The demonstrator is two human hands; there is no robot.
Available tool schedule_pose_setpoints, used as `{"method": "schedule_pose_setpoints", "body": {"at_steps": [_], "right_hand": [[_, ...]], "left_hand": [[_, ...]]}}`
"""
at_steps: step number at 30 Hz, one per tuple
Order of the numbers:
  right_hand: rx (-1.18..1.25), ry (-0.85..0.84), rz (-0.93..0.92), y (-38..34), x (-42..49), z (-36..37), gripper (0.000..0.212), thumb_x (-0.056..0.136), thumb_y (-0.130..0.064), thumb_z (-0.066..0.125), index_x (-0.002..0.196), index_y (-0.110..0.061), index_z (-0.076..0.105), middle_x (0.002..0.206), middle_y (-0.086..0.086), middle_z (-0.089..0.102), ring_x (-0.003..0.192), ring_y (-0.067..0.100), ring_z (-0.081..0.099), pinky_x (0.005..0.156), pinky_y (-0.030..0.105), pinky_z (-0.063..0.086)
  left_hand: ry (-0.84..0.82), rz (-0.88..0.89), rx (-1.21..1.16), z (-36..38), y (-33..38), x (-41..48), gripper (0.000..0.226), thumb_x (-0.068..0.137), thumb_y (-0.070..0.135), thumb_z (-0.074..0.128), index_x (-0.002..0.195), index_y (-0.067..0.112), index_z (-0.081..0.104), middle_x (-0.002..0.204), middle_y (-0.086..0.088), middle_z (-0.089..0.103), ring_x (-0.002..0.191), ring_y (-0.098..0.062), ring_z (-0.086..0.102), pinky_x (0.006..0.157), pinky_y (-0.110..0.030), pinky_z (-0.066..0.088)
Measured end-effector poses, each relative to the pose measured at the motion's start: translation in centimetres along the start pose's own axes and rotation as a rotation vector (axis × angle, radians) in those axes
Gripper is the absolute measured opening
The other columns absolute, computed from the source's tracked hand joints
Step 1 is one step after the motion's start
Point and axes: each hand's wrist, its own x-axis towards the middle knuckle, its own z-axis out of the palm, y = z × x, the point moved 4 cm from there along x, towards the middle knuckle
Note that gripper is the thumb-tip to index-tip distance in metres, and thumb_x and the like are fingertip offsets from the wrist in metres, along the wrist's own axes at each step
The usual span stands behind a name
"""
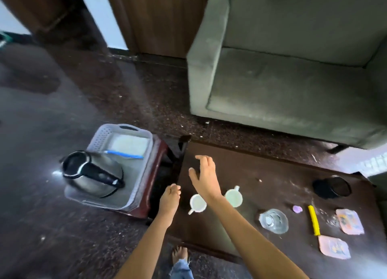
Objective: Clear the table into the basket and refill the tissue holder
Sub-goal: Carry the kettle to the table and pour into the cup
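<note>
A grey plastic basket (146, 144) stands on a low red-brown stool left of the dark table (282, 174). In it lie a steel kettle (92, 174), a pack of white tissues (129, 144) and a blue-handled item (123, 154). My right hand (204, 176) hovers open over the table's left end, fingers spread, holding nothing. Just off the table's left edge, my left hand (169, 199) hangs with fingers loosely curled and empty. On the table stand two white cups (198, 203) (234, 197), a glass bowl (273, 221), a black round holder (332, 187), a yellow stick (313, 220), a small purple piece (297, 209) and two pink coasters (349, 221) (334, 247).
A grey-green sofa (282, 80) stands behind the table. Dark speckled floor lies to the left and between sofa and table. My bare foot (180, 253) is on the floor at the table's near edge. A wooden door frame is at the back.
</note>
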Motion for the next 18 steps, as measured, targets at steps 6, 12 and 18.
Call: {"method": "schedule_pose_setpoints", "body": {"at_steps": [6,12,18], "right_hand": [[0.034,-0.193,-0.077,-7.6,2.3,8.8,0.04,0.097,-0.023,0.053,0.134,-0.011,0.044,0.133,0.004,0.046,0.13,0.017,0.04,0.104,0.02,0.029],[0.11,-0.388,-0.046,-12.6,2.9,17.0,0.045,0.099,-0.035,0.048,0.135,-0.008,0.044,0.134,0.005,0.049,0.125,0.016,0.046,0.102,0.024,0.038],[0.11,-0.526,0.025,-15.4,3.7,22.7,0.044,0.097,-0.053,0.039,0.101,-0.013,0.056,0.087,-0.001,0.061,0.085,0.018,0.059,0.074,0.031,0.043]], "left_hand": [[0.126,-0.099,-0.158,-10.1,-2.4,1.2,0.028,0.102,0.027,0.034,0.11,0.015,0.059,0.11,-0.007,0.062,0.104,-0.022,0.058,0.097,-0.04,0.043],[0.209,-0.163,-0.269,-17.3,-5.2,2.2,0.03,0.102,0.029,0.031,0.11,0.016,0.058,0.102,-0.003,0.062,0.099,-0.019,0.056,0.091,-0.035,0.041],[0.259,-0.181,-0.382,-21.5,-6.5,3.1,0.027,0.102,0.023,0.034,0.108,0.013,0.058,0.097,-0.003,0.059,0.093,-0.017,0.055,0.075,-0.028,0.044]]}}
